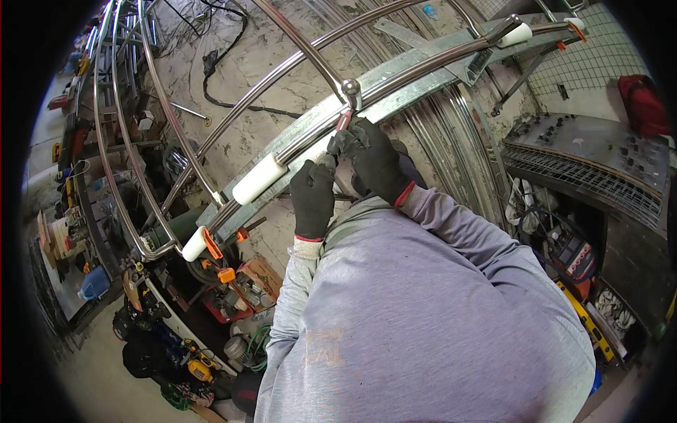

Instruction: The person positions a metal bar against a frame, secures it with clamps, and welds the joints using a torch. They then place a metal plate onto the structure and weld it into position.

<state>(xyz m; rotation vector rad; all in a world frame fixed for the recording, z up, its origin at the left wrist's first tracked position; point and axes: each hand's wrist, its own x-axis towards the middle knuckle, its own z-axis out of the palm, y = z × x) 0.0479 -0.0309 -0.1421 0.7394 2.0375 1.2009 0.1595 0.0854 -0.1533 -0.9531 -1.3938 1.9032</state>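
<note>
Both of my hands wear black gloves with red cuffs and are held close together in front of my body. My right hand (pixel 377 161) has its fingers closed at a short reddish-brown strip (pixel 343 121), which lies against the metalwork just below a shiny metal ball (pixel 350 87). Slightly lower and to the left, my left hand (pixel 312 197) is closed, its fingertips near the right hand's; what it pinches is hidden. The ball sits where a straight tube meets the curved metal railing (pixel 416 74). White sleeves (pixel 259 179) wrap parts of the railing's lower tube.
A flat curved metal beam (pixel 310 137) runs beneath the railing. Orange clamps (pixel 211 243) grip its left end. Long metal bars (pixel 451 141) lie on the floor. A grill-like metal unit (pixel 585 166) stands right, tools and boxes (pixel 257 278) lower left. A black cable (pixel 211 92) crosses the floor.
</note>
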